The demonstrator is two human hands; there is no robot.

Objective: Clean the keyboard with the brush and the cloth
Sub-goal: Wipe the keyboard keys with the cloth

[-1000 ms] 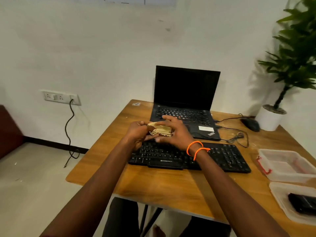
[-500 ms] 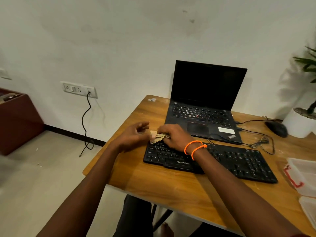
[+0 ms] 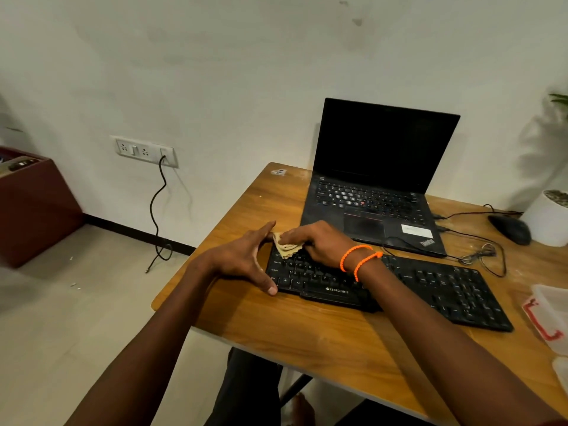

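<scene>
A black keyboard [image 3: 430, 287] lies across the wooden table [image 3: 307, 339]. My right hand [image 3: 316, 241], with two orange bands at the wrist, presses a folded beige cloth [image 3: 285, 249] onto the keyboard's far left corner, fingers curled over it. My left hand [image 3: 246, 256] braces the keyboard's left end with spread straight fingers, the thumb at the near corner. No brush is visible.
An open black laptop [image 3: 375, 192] stands behind the keyboard. A black mouse [image 3: 510, 229] with its cable and a white plant pot [image 3: 547, 219] sit at the back right. Clear plastic containers [image 3: 550, 318] lie at the right edge. The table's left edge is beside my left hand.
Both hands came down from above the keyboard to its left end. The left hand let go of the cloth and now braces the keyboard; the right presses the cloth on the keys. The view shifted left.
</scene>
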